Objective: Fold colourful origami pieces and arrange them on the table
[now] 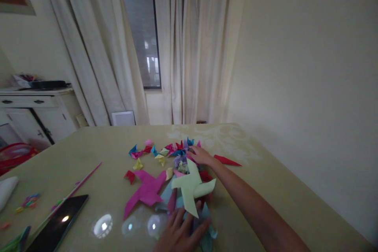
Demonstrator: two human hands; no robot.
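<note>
On the table lies a heap of colourful folded paper. My left hand (183, 230) rests at the near side of the heap, palm down, its fingers spread over light blue paper pieces (207, 240). Farther out, my right hand (201, 154) reaches across to the small origami pieces (180, 152), its fingers stretched over purple and pink ones. Between my hands, a pale green paper pinwheel (191, 186) lies on top of the heap. A magenta paper pinwheel (146, 189) is to its left, flat on the table. What lies under my fingers is partly hidden.
A red folded paper cone (227, 160) lies right of my right hand. At left are a dark tablet or phone (59, 222), a long pink stick (85, 177) and small coloured pieces (29, 201). Curtains (201, 47) hang behind the table (100, 141); a wall rises at right.
</note>
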